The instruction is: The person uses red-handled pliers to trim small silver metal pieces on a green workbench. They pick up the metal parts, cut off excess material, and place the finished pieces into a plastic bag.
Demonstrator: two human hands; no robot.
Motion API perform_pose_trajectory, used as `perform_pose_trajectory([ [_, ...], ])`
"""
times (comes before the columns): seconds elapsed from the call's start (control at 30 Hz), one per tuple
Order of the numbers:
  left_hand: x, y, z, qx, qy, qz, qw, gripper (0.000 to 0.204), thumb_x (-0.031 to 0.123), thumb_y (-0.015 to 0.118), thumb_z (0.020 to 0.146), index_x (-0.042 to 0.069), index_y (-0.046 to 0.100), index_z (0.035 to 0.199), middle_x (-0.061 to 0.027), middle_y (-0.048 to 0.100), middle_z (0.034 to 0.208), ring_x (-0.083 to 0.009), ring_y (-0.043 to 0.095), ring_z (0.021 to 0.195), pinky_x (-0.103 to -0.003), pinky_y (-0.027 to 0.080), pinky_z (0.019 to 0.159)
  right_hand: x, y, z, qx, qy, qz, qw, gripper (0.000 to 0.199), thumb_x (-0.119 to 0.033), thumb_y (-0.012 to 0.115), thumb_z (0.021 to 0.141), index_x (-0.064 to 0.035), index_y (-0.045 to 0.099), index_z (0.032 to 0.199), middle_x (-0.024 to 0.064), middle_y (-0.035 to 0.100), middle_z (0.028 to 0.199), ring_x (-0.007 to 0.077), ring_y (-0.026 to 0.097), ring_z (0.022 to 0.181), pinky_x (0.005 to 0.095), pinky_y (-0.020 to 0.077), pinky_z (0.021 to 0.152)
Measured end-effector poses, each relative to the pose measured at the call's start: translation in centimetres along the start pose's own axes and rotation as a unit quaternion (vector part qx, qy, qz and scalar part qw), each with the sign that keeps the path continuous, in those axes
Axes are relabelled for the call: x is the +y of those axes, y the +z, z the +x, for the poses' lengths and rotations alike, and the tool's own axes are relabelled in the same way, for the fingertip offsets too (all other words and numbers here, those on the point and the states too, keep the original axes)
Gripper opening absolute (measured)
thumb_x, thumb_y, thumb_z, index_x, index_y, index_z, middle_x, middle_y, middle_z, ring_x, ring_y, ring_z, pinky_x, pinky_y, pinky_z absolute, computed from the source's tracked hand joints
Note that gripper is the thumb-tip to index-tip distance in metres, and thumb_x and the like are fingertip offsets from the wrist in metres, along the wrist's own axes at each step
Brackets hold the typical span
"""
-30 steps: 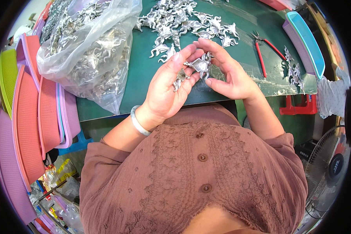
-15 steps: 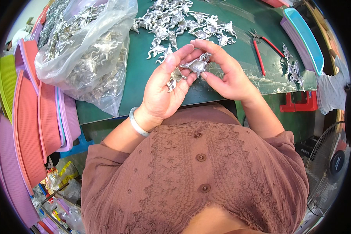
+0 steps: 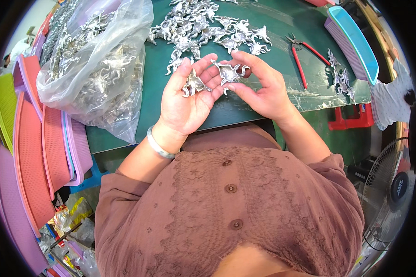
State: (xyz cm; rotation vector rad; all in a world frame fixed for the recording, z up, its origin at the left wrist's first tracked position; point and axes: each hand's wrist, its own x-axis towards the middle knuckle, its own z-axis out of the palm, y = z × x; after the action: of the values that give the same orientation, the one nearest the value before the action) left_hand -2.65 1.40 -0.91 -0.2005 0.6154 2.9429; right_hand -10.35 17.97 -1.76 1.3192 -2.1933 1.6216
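My left hand, palm up with curled fingers, cradles a silvery metal casting with curled prongs. Between thumb and fingers, my right hand pinches a second metal casting, its hollow side showing. That piece is held just above the left fingertips; whether it touches them I cannot tell. Both hands are over the near edge of the green table. Beyond them lies a loose pile of similar castings.
At left, a clear plastic bag bulges with castings beside stacked pink and purple baskets. Red-handled cutters and a few metal pieces lie at right, near a blue-and-purple basket. A fan stands lower right.
The casting in my right hand has turned to show its hollow side and sits farther from the left palm. My left fingers have opened a little, baring the piece there.
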Motion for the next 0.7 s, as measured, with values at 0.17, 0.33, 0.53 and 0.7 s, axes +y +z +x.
perform_pose_trajectory([
  [0.17, 0.1, 0.1, 1.1, -0.013, -0.016, -0.003, 1.0, 0.052, 0.039, 0.037, 0.093, -0.005, 0.042, 0.121, -0.0184, 0.052, 0.113, -0.0271, 0.051, 0.105, -0.039, 0.041, 0.092, -0.4, -0.3, -0.1, 0.05, -0.061, -0.075, 0.994, 0.046, -0.006, 0.072, 0.065, -0.0024, 0.055, 0.107, 0.0104, 0.062, 0.094, 0.026, 0.06, 0.081, 0.0311, 0.0487, 0.068],
  [0.33, 0.1, 0.4, 2.4, -0.044, -0.037, 0.003, 0.998, 0.056, 0.04, 0.034, 0.093, -0.007, 0.04, 0.124, -0.02, 0.051, 0.117, -0.0277, 0.05, 0.108, -0.039, 0.039, 0.095, 0.2, -1.0, -0.7, 0.096, -0.108, -0.153, 0.978, 0.047, -0.009, 0.076, 0.061, -0.001, 0.056, 0.103, 0.0108, 0.062, 0.093, 0.0265, 0.059, 0.075, 0.0321, 0.0476, 0.065],
  [0.53, -0.1, 1.5, 2.3, -0.069, -0.04, 0.023, 0.997, 0.058, 0.041, 0.034, 0.093, -0.006, 0.036, 0.127, -0.0204, 0.048, 0.121, -0.0276, 0.048, 0.11, -0.039, 0.037, 0.096, 0.5, -1.4, -1.2, 0.137, -0.157, -0.161, 0.965, 0.051, -0.01, 0.078, 0.058, -0.0002, 0.057, 0.103, 0.0118, 0.063, 0.089, 0.0261, 0.058, 0.072, 0.0322, 0.047, 0.063],
  [0.7, 0.0, 2.4, 1.9, -0.078, -0.037, 0.041, 0.995, 0.054, 0.039, 0.037, 0.092, -0.005, 0.038, 0.124, -0.0176, 0.049, 0.117, -0.0255, 0.049, 0.108, -0.038, 0.038, 0.096, 0.7, -1.7, -1.5, 0.155, -0.185, -0.161, 0.957, 0.053, -0.011, 0.079, 0.057, 0.0005, 0.057, 0.104, 0.0118, 0.063, 0.09, 0.0262, 0.059, 0.072, 0.0319, 0.0473, 0.063],
])
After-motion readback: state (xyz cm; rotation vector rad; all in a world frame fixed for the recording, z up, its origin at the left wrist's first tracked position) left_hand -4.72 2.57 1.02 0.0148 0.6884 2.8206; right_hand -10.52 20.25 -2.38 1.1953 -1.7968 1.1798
